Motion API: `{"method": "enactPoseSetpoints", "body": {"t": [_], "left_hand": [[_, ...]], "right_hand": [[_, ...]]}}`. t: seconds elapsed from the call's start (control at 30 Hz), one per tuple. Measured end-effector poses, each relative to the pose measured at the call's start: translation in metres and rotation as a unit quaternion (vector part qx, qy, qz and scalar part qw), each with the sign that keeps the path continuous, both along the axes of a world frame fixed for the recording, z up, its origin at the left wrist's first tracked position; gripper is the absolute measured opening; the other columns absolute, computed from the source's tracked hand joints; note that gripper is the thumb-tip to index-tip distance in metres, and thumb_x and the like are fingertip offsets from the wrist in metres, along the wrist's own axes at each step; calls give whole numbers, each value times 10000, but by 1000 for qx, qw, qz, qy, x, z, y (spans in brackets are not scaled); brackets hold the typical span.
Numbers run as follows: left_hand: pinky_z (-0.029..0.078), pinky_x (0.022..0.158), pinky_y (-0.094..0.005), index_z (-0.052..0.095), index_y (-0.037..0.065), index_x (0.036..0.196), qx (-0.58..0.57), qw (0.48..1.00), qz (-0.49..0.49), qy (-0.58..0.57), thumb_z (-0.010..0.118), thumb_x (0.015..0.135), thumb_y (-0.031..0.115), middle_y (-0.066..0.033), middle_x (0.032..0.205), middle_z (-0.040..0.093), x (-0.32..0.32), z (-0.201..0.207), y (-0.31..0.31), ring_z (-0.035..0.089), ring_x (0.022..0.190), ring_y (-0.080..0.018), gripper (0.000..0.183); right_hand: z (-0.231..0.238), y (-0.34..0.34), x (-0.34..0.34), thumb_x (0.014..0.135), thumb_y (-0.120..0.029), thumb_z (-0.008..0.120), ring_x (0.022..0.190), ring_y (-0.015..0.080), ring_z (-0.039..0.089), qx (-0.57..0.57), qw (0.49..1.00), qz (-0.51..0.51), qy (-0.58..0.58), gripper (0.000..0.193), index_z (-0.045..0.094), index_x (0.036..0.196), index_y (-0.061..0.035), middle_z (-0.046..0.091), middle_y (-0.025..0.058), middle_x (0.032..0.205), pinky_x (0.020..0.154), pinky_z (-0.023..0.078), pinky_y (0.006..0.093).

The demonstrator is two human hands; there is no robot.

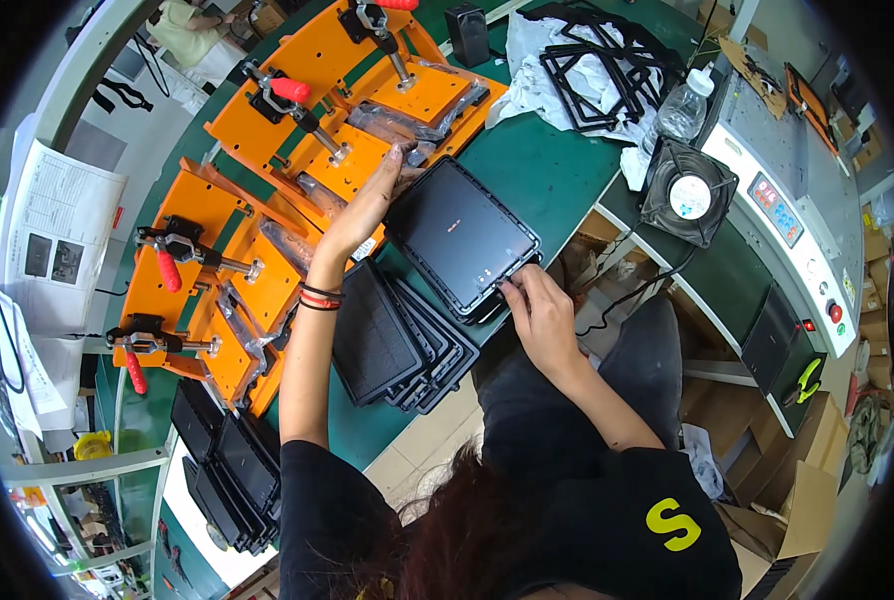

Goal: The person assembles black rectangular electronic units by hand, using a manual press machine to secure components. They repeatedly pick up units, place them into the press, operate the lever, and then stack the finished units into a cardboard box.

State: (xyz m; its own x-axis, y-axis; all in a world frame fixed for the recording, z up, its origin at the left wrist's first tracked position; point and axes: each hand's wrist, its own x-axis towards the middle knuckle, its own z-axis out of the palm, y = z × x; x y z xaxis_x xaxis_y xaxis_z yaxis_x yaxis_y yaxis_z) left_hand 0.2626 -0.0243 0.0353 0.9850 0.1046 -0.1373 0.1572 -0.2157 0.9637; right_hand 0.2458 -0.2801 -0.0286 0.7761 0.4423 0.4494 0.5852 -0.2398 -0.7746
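A rectangular black panel with a raised rim (459, 235) lies over the bench near its front edge, tilted to my view. My left hand (365, 208) is at its far left corner, fingers stretched out along the side; some are hidden. At the near right corner my right hand (542, 318) pinches the rim between thumb and fingers. Just left of the panel, a stack of similar black panels (382, 335) sits fanned out on the green bench (557, 175).
Orange clamp fixtures (372, 150) with red-handled toggle clamps stand behind and left. Black frames (607, 80) lie on white cloth at the back, beside a clear bottle (683, 108) and a fan (689, 190). More panels (232, 465) are stacked at lower left. A control panel (782, 215) is right.
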Motion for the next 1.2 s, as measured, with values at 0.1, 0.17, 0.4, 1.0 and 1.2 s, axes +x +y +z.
{"method": "enactPoseSetpoints", "body": {"t": [0.1,0.17,0.4,1.0,1.2], "left_hand": [[232,1114,-344,326,-97,1341,-4,1000,-9,-13,188,972,525,-244,1365,390,0,-3,-2,376,1292,-277,736],[232,1115,-349,308,-91,1352,17,1000,-11,-6,186,974,520,-244,1364,392,-3,-5,0,377,1291,-272,729],[191,1121,-369,264,-34,1391,-6,981,180,-73,285,970,504,-213,1407,350,-29,-6,-5,307,1336,-278,684],[245,1084,-423,315,53,1372,-454,850,253,83,441,927,335,-85,1351,428,-72,7,-112,391,1249,-216,541],[344,1032,-389,364,35,1326,-476,836,272,37,468,919,334,-101,1285,488,-70,-8,-126,484,1158,-222,516]], "right_hand": [[-1,-2,0,850,-94,597,702,333,547,-16,1000,3,4,149,495,823,11,536,142,761,615,440,415],[1,-1,0,848,-117,605,703,328,538,-22,1000,7,-4,170,491,820,6,526,140,754,623,434,415],[33,-14,52,863,-198,605,748,225,551,43,997,-58,28,217,503,866,-6,545,109,784,680,433,349],[-11,82,141,993,-409,314,1237,163,418,93,742,446,492,543,332,1397,-47,386,75,1396,1039,335,295],[-26,81,140,1001,-330,313,1284,160,361,99,784,446,420,484,330,1401,-58,371,55,1408,1077,274,294]]}}
